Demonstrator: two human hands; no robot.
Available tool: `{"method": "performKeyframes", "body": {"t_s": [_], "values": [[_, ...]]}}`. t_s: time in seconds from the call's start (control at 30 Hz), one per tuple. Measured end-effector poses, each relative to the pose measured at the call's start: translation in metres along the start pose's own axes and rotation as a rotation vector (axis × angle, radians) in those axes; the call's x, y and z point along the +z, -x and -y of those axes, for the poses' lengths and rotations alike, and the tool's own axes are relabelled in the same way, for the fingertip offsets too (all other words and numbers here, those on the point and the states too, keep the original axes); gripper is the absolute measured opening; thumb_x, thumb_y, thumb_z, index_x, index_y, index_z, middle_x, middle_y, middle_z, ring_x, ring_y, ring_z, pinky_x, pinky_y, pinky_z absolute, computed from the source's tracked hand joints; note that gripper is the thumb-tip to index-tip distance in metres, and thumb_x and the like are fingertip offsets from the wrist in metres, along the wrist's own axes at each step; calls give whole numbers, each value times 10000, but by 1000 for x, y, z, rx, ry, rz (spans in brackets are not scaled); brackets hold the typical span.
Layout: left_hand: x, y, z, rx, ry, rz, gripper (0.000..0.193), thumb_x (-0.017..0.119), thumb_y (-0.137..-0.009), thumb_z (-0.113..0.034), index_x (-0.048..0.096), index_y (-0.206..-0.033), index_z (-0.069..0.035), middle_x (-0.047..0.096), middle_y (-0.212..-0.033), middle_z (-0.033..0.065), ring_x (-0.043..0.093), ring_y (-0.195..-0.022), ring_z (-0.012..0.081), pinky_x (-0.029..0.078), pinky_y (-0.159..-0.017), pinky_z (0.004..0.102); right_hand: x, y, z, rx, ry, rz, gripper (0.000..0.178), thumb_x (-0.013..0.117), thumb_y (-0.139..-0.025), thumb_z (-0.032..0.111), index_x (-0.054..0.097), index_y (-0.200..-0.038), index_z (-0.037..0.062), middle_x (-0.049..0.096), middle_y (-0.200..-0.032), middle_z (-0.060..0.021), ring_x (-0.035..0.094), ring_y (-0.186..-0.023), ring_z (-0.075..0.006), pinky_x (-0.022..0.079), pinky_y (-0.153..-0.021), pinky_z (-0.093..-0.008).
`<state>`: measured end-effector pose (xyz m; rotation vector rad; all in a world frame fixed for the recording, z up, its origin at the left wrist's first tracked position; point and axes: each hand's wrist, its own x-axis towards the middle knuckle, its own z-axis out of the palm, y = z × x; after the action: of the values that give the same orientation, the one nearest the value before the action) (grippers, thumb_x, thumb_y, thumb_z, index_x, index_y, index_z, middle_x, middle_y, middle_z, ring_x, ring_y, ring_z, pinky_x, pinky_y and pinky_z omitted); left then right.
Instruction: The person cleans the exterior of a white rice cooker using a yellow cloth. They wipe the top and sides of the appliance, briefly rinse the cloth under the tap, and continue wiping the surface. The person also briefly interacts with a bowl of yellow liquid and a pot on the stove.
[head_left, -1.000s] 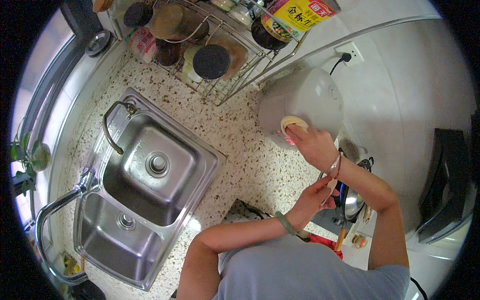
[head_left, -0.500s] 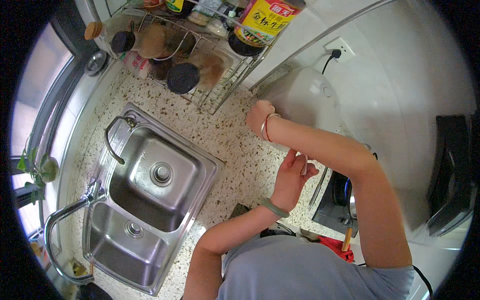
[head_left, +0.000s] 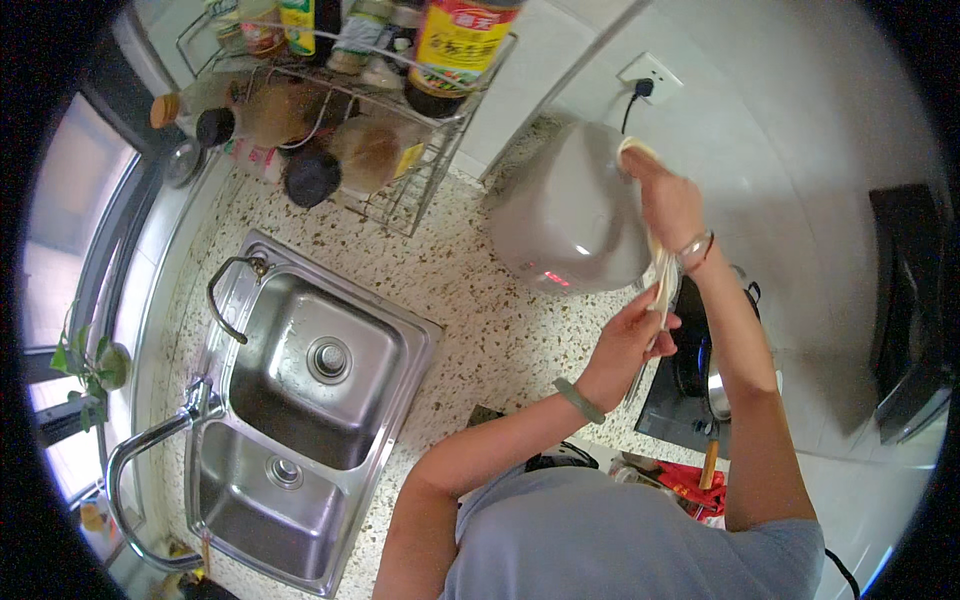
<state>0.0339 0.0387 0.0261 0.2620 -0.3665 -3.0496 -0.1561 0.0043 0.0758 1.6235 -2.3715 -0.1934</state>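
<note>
A pale cream, soft strip [head_left: 658, 268] with thin strands along it is stretched between my two hands; its exact kind I cannot make out. My right hand [head_left: 668, 205] is closed around its upper part, and a pale end shows past the fingers. Below that, my left hand [head_left: 625, 350] pinches the lower part between thumb and fingers. Just left of my right hand stands a rounded white rice cooker [head_left: 570, 215] with a lit red display. My right wrist has a bracelet, my left a green bangle.
A steel double sink [head_left: 400, 400] with a curved faucet [head_left: 130, 440] lies at the left. Behind it, a wire rack [head_left: 400, 215] carries bottles and jars. On the right, a pan [head_left: 690, 350] with a wooden-handled utensil [head_left: 710, 465] sits on a stove. A plug [head_left: 643, 88] is in the wall.
My right hand has swung from the counter in front of the cooker to its right side. The cream strip is now plainly visible between my hands. My left hand has shifted right.
</note>
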Motion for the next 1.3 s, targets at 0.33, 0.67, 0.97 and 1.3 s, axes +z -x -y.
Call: {"method": "performKeyframes", "body": {"t_s": [0.33,0.67,0.97,1.3], "values": [[0,9,36,52,-11,-162,451,470,-973,-154,354,-1406,-103,585,-1068,91,553,-795,114,500,-804,322,17,14,46,-71,-179,14,408,515,-783,36,604,-1155,178,615,-1171,12,655,-723,-261,519,-585,-375],[-7,22,19,0,-36,-167,280,474,-964,-140,499,-1231,-59,592,-1031,67,544,-790,119,481,-821,339,29,52,64,-221,-266,-19,346,483,-843,84,578,-1164,171,611,-1177,-17,665,-645,-263,525,-505,-385],[-5,13,11,135,-59,-244,274,459,-967,-134,491,-1236,-92,602,-1017,67,564,-810,133,478,-836,339,26,-3,55,2,-258,63,402,498,-813,53,578,-1187,176,637,-1087,-56,656,-728,-290,517,-579,-404],[-15,27,46,-46,-86,-249,199,486,-958,-144,530,-1130,-55,612,-985,65,582,-790,130,509,-798,322,18,57,71,-197,-251,-23,410,543,-771,58,573,-1176,116,581,-1192,-3,646,-778,-197,521,-563,-331]]}}
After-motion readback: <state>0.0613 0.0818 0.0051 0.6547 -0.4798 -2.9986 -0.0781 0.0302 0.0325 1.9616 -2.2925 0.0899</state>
